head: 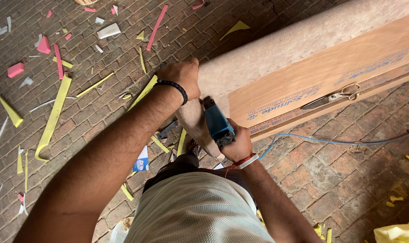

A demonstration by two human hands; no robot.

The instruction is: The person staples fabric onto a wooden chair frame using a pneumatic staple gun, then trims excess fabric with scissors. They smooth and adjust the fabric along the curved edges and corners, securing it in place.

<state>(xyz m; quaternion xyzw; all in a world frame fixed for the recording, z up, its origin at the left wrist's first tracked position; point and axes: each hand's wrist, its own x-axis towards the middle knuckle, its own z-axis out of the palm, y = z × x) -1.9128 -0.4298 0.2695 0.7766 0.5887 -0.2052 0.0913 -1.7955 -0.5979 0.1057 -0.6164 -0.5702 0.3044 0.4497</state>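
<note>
Right, left hand [183, 77] clamps the fabric-covered foam edge [276, 49] flat while right hand [236, 145] grips the blue stapler [218, 123] tight w/ its nose square on the board [321, 81].

A: What is lying under the hands?

B: A long beige padded panel [303, 40] is lying slantwise over the brick floor, its end fabric hanging down.

A: And the tool?

B: A blue power tool [218, 122] is pressing against that end, tilted.

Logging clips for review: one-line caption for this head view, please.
Left hand steadies beige fabric sheet on plywood board while right hand holds blue power tool.
</note>
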